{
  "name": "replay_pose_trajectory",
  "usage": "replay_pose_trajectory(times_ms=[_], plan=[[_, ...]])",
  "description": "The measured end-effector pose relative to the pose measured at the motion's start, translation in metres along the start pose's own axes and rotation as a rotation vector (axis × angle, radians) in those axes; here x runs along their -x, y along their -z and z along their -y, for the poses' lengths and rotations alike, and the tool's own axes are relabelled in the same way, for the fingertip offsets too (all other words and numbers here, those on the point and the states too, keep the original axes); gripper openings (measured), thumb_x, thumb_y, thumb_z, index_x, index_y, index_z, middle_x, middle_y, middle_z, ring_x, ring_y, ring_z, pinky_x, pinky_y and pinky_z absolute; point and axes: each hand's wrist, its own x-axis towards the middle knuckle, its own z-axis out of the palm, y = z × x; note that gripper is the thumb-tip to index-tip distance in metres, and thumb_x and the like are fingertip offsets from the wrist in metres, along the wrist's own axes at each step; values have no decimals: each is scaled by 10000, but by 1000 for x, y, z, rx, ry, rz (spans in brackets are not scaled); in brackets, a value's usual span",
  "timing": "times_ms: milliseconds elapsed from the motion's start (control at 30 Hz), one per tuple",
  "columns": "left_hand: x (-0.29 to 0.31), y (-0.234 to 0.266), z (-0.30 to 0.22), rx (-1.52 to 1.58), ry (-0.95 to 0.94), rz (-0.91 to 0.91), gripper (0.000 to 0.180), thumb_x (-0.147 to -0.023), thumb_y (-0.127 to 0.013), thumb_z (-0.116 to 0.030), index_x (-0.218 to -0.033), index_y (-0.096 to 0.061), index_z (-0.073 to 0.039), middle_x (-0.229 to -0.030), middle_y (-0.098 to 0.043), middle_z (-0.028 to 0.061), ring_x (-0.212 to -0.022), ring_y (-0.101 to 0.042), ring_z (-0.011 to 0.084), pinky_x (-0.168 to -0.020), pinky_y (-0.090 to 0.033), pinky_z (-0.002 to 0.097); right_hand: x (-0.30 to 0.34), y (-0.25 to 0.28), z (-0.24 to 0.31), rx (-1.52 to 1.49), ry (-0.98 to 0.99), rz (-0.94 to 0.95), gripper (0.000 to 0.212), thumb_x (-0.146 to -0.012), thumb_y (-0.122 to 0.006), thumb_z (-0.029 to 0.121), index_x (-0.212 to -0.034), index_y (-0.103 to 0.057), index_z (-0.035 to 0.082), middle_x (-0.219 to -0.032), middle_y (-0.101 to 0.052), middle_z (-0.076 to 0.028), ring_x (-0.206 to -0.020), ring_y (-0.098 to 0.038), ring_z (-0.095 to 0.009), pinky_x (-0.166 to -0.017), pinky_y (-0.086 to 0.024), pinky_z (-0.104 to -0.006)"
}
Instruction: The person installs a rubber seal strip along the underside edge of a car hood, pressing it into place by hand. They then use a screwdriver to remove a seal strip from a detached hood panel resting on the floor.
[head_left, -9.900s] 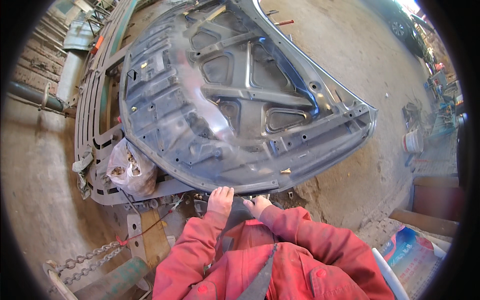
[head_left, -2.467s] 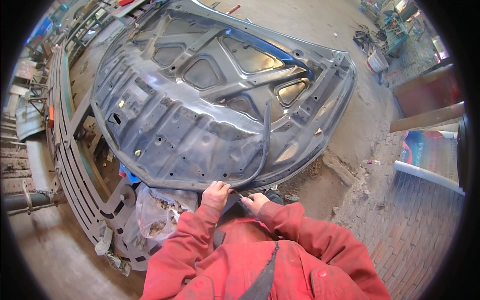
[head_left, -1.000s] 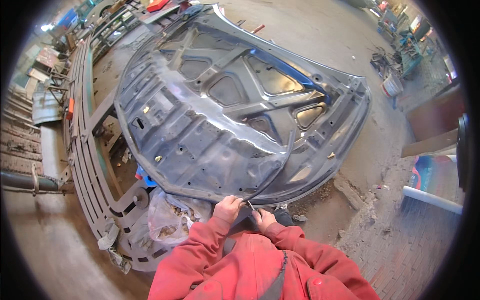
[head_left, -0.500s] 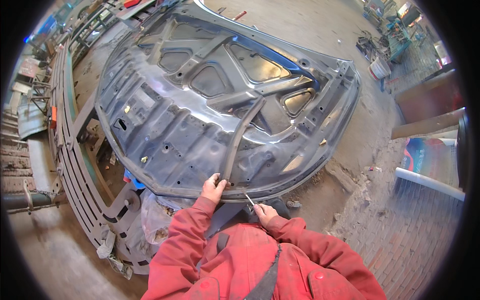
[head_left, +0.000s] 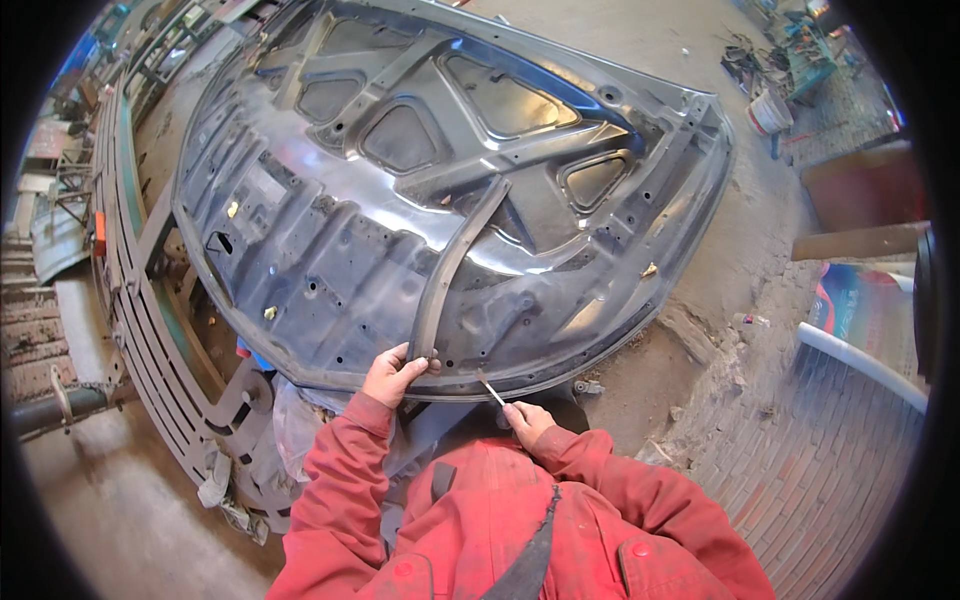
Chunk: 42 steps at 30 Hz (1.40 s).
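A dark car hood (head_left: 330, 235) lies with its ribbed underside up in front of me. My left hand (head_left: 393, 377) is closed at its near edge, thumb and fingers pinching the near end of a long, dark, flexible strip (head_left: 452, 262). The strip curves away across the hood toward its cut-out panels. Just right of it, my right hand (head_left: 528, 421) is closed around a thin metal tool like a screwdriver (head_left: 491, 388); its handle is mostly hidden in the fingers. The tool's tip points away from me, over the hood's near edge.
A slotted metal frame (head_left: 150, 370) runs along the left, with clear plastic sheeting (head_left: 297, 430) beside it. At far right stand a white bucket (head_left: 770, 112) and a reddish panel (head_left: 865, 185). A white roll-edged printed sheet (head_left: 860, 365) lies on the brick floor (head_left: 760, 480).
The view has shifted, so the hood sits slightly further left and up. My left hand and the strip's near end have moved a little left. The tool's tip reaches further over the edge.
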Motion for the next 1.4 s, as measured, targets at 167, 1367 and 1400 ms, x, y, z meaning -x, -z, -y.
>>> replay_pose_trajectory(times_ms=[167, 1367, 1400], plan=[[17, -15, -20, 4, 20, -91, 292, -950, -611, -58, -1226, -641, 34, -1117, -726, 131, -1059, -673, 197, -995, -495, 347, -8, 19, 7, 3, 0, 140, 513, -1032, -431, 471, -997, -673, 20, -940, -705, -213, -919, -670, -409, -826, -511, -465], [37, 5, -24, -903, -266, -514, 344, -926, -709, -300, -1043, -610, 8, -781, -660, 228, -696, -667, 382, -631, -509, 422, 23, -44, 50, -177, 208, -102, 317, -925, -702, 349, -896, -628, 42, -690, -596, -73, -627, -565, -176, -633, -479, -349], [43, -2, -23, -961, -296, -473, 336, -935, -695, -329, -978, -594, -12, -790, -668, 224, -746, -653, 441, -637, -509, 488, 23, -44, 60, -140, 222, -168, 313, -899, -744, 334, -881, -630, 43, -672, -582, -48, -615, -546, -139, -617, -473, -331]])
